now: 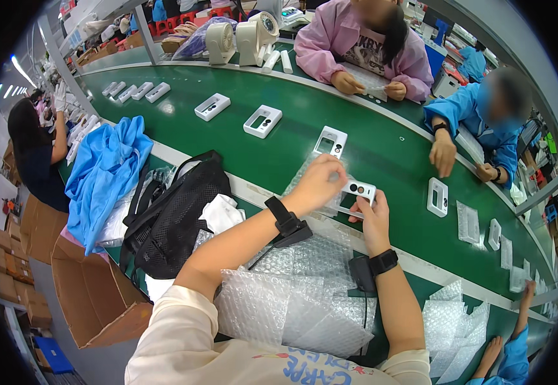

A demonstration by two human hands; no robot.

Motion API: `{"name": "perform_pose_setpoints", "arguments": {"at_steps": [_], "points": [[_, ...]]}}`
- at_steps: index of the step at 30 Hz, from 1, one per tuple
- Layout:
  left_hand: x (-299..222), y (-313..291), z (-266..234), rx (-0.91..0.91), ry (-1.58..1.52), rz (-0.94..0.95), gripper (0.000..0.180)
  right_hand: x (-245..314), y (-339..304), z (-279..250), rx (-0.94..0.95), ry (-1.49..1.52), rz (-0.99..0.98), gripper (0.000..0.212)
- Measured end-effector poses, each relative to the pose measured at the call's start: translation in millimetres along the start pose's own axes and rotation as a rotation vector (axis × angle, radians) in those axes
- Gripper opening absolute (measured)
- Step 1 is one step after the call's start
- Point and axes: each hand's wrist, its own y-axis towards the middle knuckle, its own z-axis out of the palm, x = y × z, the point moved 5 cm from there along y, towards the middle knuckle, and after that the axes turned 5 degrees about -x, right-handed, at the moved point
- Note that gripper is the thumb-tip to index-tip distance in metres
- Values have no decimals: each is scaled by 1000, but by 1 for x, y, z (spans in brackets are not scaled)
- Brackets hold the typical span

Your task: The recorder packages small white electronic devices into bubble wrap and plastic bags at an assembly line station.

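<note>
My right hand [374, 221] grips a white plastic housing [360, 188] by its near end, thumb on top. The housing has a rectangular opening and round dark holes. My left hand [320, 183] is closed, its fingertips pinched together just beside the housing's left side; what they hold, if anything, I cannot make out. Clear bubble wrap [299, 172] shows under and behind that hand. Just beyond it lies another white housing [337, 136] of the same shape. A pile of bubble-wrap bags [259, 308] spreads below my forearms.
More housings [263, 122] lie along the green conveyor belt [182, 138]. At left are a black mesh bag [179, 224], a blue jacket [109, 173] and a cardboard box [96, 295]. Co-workers in pink [324, 38] and blue sleeves [455, 112] work across the belt. More bubble wrap [449, 327] lies right.
</note>
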Motion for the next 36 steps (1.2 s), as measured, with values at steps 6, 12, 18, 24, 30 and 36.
{"name": "perform_pose_setpoints", "arguments": {"at_steps": [6,12,18,24,30,36], "points": [[-39,-15,6,-28,250,330,5,4,-3,4,87,443,164,22],[-42,-13,0,-32,213,337,6,-2,-10,19,236,461,235,23],[-43,-14,1,-21,196,367,7,-14,2,5,220,55,106,16],[-40,-15,5,-22,174,328,7,-13,1,4,117,151,99,15],[-46,-16,11,44,34,332,6,-11,0,5,171,38,44,20],[-43,-16,8,54,-4,302,6,-7,3,-3,14,-255,-288,22]]}}
